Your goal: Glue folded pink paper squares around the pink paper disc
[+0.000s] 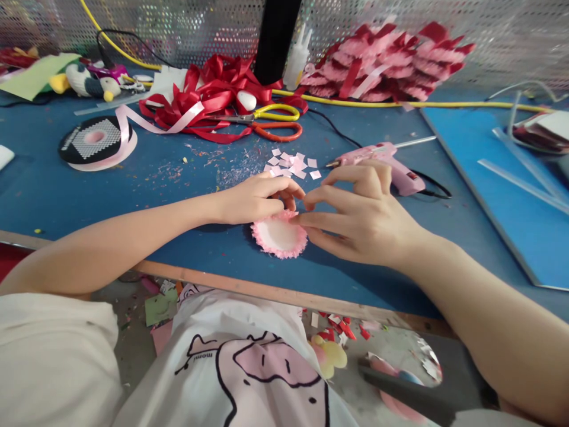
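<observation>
A round white disc (281,233) with a fluffy pink fringe around its rim sits at the table's front, white face up. My left hand (262,198) is at its far edge, fingers curled and thumb against the fringe; the fingertips underneath are partly hidden. From the right, my right hand (355,216) pinches the disc's edge between thumb and forefinger, its other fingers bent above. Just beyond my hands lie several small pale pink ribbon squares (291,164). A pink glue gun (371,157) rests behind my right hand.
Scissors (278,131) with yellow and orange handles lie by a heap of red ribbon (186,98). A ribbon spool (95,141) is at the left. Pink fringed pieces (382,62) are piled at the back, near a glue bottle (297,62). A blue board (502,190) covers the right.
</observation>
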Action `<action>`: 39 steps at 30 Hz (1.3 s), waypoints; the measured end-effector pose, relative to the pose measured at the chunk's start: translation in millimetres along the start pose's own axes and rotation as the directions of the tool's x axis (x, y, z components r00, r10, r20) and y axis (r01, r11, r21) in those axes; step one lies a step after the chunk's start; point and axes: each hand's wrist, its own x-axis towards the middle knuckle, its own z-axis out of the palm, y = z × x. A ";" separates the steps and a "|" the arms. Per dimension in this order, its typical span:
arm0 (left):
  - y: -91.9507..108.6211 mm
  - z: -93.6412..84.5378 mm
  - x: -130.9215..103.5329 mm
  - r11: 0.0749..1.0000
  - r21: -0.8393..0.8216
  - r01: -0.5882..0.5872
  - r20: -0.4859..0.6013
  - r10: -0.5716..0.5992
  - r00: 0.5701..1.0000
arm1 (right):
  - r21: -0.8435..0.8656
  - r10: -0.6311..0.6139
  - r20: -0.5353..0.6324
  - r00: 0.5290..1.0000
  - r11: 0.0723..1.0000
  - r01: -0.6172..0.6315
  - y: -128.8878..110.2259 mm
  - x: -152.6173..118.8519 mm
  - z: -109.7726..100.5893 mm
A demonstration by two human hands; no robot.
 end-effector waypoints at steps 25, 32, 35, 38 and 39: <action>2.3 10.1 -5.5 1.000 -0.010 0.027 -0.260 -0.029 0.965 | 0.015 0.041 0.040 0.998 0.999 -0.041 2.4 1.8 4.0; -9.9 -4.2 -0.5 0.988 0.116 0.097 -0.486 -0.028 0.874 | -0.069 0.236 -0.099 0.967 0.967 -0.243 7.8 5.0 1.7; -18.8 -9.1 2.4 0.971 0.218 0.094 -0.515 0.033 0.857 | -0.126 0.257 -0.196 0.946 0.950 -0.285 12.0 4.7 3.5; -25.7 -11.4 4.6 0.962 0.258 0.093 -0.505 0.053 0.862 | -0.125 0.284 -0.227 0.931 0.940 -0.318 13.8 3.9 5.5; -27.6 -11.9 5.5 0.958 0.269 0.094 -0.500 0.055 0.864 | -0.116 0.296 -0.225 0.928 0.938 -0.327 13.7 3.7 5.7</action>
